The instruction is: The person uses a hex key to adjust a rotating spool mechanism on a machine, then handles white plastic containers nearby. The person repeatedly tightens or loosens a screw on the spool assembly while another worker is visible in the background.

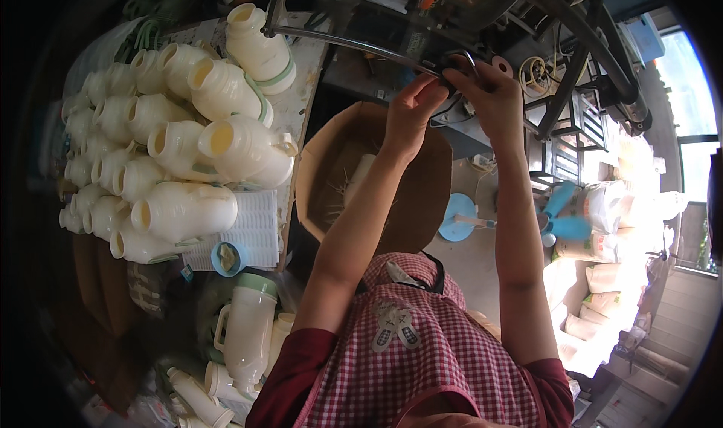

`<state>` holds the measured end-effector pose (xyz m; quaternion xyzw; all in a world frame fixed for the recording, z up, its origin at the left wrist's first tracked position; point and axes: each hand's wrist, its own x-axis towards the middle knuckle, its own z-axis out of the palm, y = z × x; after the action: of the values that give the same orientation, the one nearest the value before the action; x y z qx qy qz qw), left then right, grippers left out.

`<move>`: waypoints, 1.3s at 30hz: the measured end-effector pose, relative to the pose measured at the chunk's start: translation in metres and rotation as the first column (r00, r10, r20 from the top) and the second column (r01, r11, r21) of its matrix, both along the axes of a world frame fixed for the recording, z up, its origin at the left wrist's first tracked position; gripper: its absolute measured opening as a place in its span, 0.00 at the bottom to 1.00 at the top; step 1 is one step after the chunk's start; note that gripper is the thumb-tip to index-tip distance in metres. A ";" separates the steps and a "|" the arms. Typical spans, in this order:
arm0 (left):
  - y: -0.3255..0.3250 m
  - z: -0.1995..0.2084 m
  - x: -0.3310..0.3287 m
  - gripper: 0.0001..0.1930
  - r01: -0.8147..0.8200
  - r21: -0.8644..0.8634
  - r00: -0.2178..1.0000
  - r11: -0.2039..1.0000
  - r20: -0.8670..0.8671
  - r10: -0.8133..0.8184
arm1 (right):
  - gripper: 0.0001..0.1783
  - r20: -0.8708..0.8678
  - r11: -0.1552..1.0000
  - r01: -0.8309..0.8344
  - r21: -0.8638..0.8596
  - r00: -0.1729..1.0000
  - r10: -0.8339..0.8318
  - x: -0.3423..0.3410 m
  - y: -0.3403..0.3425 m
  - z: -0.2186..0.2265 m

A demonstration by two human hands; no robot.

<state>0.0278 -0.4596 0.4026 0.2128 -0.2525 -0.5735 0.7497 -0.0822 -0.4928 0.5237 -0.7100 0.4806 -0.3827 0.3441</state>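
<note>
Both my arms reach up and forward to the edge of a dark machine frame (339, 40). My left hand (414, 111) has its fingers pinched together beside a small dark piece with a bent metal rod (465, 59). Close by on the right, the fingers of my right hand (493, 100) are curled in at the same piece. The fingers cover most of it, so its kind and who holds what cannot be made out. Below my hands stands an open cardboard box (422, 194) with a pale piece and thin scraps inside.
Many cream plastic jugs (188, 209) crowd the table at left, beside a white sheet (260, 228) and a small blue cup (228, 258). More jugs (248, 330) lie below it. A blue-bladed fan (565, 217) and stacked sacks (602, 277) are at right.
</note>
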 end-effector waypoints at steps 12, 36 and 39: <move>0.000 0.001 0.000 0.24 -0.010 0.037 1.000 0.999 -0.011 0.011 | 0.18 -0.108 1.000 0.024 0.020 0.994 -0.022 0.000 0.002 0.009; 0.002 0.006 -0.001 0.22 -0.021 0.029 0.999 0.999 0.031 0.020 | 0.19 -0.014 1.000 0.003 0.016 1.000 -0.003 -0.001 -0.002 -0.001; 0.003 0.009 0.000 0.22 -0.027 0.040 0.999 0.999 0.038 0.026 | 0.18 -0.048 0.999 0.019 0.032 0.999 -0.018 0.001 0.003 0.008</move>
<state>0.0275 -0.4565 0.4113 0.2421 -0.2521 -0.5644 0.7479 -0.0811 -0.4902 0.5312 -0.7088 0.5012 -0.3613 0.3404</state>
